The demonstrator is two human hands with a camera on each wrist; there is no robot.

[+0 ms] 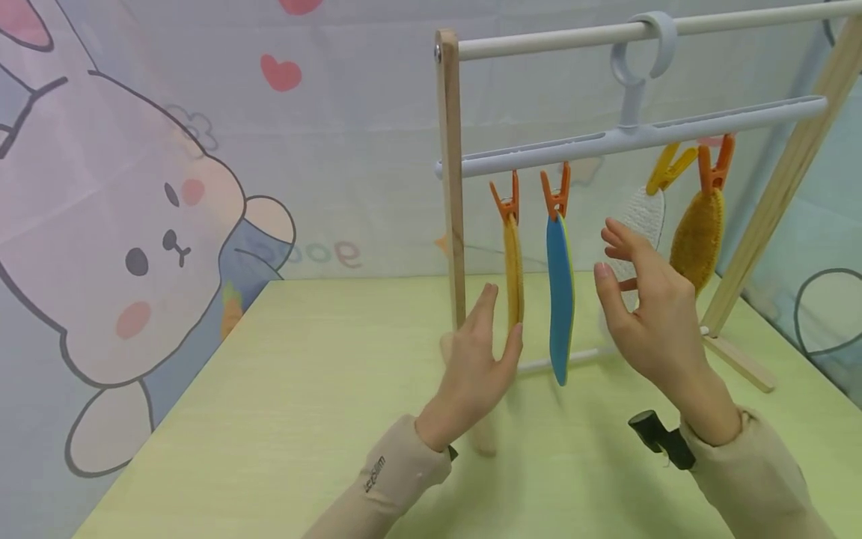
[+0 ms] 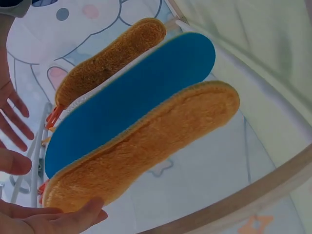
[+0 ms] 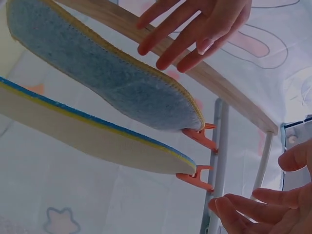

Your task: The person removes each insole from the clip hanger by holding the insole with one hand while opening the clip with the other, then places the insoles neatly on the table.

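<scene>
Several insoles hang by clips from a grey hanger [image 1: 633,138]. The leftmost is a fuzzy tan insole [image 1: 514,277] under an orange clip [image 1: 506,201]; its other face looks blue-grey in the right wrist view. Beside it hangs a blue insole [image 1: 560,299], with a pale back and yellow edge. My left hand [image 1: 474,359] is at the tan insole, fingers extended, fingertips right at its edge. To the right, my right hand [image 1: 653,314] is raised with relaxed, spread fingers and nothing in them. It partly hides a white insole [image 1: 643,217] and overlaps a brown fuzzy insole [image 1: 698,236].
The hanger hooks over the white top bar [image 1: 552,41] of a stand with wooden posts [image 1: 451,187]. A yellow-green tabletop [image 1: 303,389] lies below. Behind is a cloth backdrop [image 1: 377,150] with a cartoon rabbit. A lower white rod [image 1: 572,358] crosses between the posts.
</scene>
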